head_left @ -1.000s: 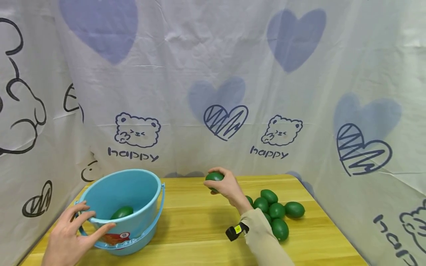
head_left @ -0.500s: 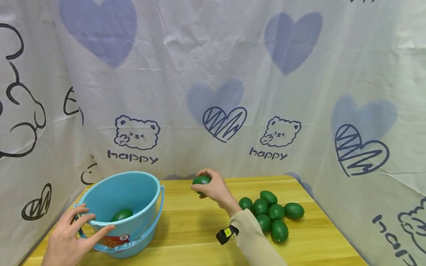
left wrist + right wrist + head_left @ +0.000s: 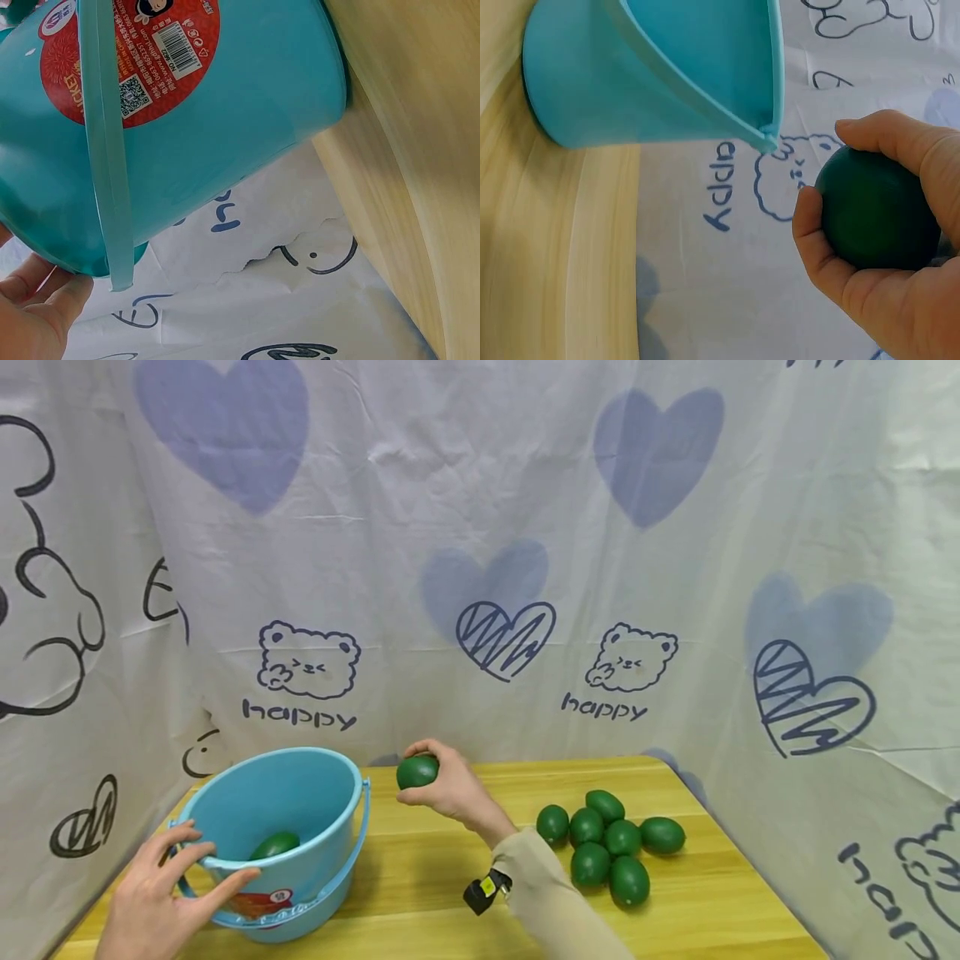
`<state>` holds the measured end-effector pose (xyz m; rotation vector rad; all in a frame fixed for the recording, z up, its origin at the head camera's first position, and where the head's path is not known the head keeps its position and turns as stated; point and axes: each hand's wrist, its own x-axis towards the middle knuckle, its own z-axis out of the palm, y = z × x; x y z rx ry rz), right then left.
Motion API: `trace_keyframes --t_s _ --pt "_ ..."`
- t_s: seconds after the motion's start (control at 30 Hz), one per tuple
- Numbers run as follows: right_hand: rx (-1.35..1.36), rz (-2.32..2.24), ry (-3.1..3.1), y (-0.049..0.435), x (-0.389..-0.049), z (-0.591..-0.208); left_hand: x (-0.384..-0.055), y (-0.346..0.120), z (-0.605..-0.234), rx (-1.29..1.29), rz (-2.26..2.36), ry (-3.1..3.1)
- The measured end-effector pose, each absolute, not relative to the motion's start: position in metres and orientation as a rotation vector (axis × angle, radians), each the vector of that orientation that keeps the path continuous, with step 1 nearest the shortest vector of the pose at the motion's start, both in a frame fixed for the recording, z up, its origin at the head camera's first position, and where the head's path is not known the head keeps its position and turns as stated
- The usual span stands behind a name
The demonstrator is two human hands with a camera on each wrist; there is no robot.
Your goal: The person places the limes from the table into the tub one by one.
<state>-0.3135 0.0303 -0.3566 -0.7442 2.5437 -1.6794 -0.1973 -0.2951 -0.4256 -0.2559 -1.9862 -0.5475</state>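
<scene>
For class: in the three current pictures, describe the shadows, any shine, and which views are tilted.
Head view: roughly level, a soft shadow on the table right of the bucket, only faint sheen on the loose green fruits; left wrist view: strongly tilted, the red label fairly sharp; right wrist view: turned sideways, the held fruit dark, without strong glare.

I have a smooth, dark green, egg-shaped fruit (image 3: 417, 772) in the right hand (image 3: 457, 789), raised just right of the light-blue bucket (image 3: 318, 864). The bucket stands mouth up, its red label showing and its handle down; I see one similar fruit (image 3: 276, 844) lying inside. I count seven loose fruits (image 3: 622, 837) clustered well to its right on the wooden table (image 3: 420, 902).
</scene>
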Motion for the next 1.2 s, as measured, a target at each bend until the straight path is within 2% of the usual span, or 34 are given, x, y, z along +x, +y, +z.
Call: trace_keyframes --t_s 0.4,0.83,1.2 --pt "-0.814 -1.553 2.639 -0.002 -0.3 -0.349 -0.199 -0.296 -0.426 -0.276 -0.556 -1.971" --pt "-0.771 -1.593 2.621 -0.034 -0.285 -0.348 -0.2 -0.295 -0.43 -0.276 -0.541 -1.956" --pt "-0.795 -1.58 2.611 -0.046 -0.279 -0.347 -0.198 -0.295 -0.426 -0.265 -0.54 -1.976"
